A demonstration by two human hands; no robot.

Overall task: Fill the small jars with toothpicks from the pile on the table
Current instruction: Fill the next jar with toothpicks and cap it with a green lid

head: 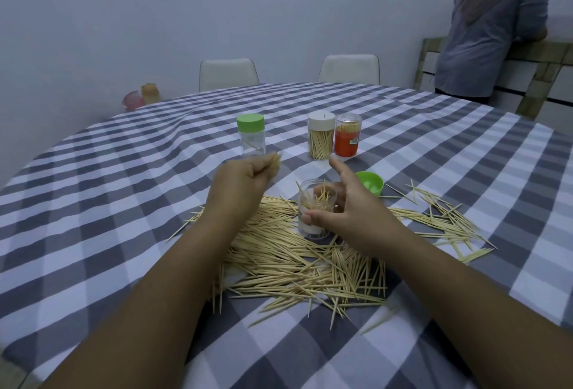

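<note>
Steadying the open jar [314,211] amid the tabletop pile [297,261] with right hand [347,211], pinching toothpicks [59,162] in left hand [238,184]; best aligned upright before dropping in.

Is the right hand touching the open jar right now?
Touching. The head view shows the right hand gripping the open jar: its thumb lies across the jar's near side and its fingers curl behind the clear wall.

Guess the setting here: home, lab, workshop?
Likely a home dining area. A round table under a grey-and-white checked cloth, two white chairs pushed in at the far side, and plain walls. A second person leans on a wooden counter behind.
</note>
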